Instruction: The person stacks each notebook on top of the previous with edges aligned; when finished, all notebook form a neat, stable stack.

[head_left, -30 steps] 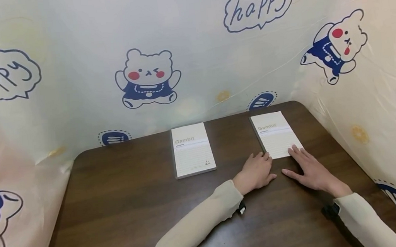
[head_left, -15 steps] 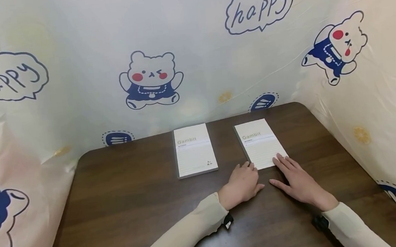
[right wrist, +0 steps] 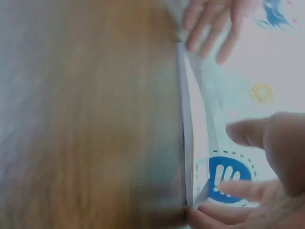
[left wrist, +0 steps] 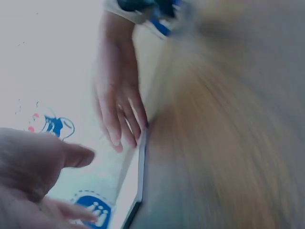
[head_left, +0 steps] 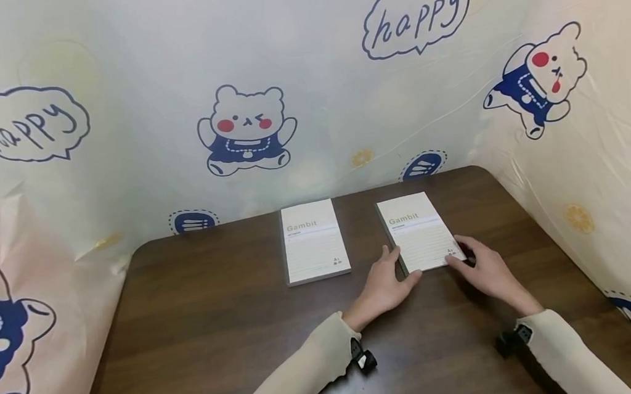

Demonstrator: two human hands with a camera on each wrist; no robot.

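Two white "Gambit" notebooks lie flat on the table in the head view. My left hand [head_left: 383, 284] is at the near left corner of the right-hand notebook [head_left: 415, 232], fingers along its left side and thumb by the near edge. Opposite it, my right hand [head_left: 488, 273] has its fingers at the right edge and its thumb over the near right corner. The left-hand notebook [head_left: 315, 241] lies apart from both hands. Thumbs stand away from the fingers in the wrist views, where the notebook [right wrist: 196, 129] shows edge-on between the hands.
The dark wooden table [head_left: 208, 317] has rounded far corners. A pale printed sheet [head_left: 319, 98] with bears and "happy" bubbles rises behind it and along both sides. A black strap device sits on each wrist.
The right-hand notebook has slid left and nearer, towards the other notebook, with both hands. Since then the hands have shifted from its near edge to its side edges. The view has shifted slightly.
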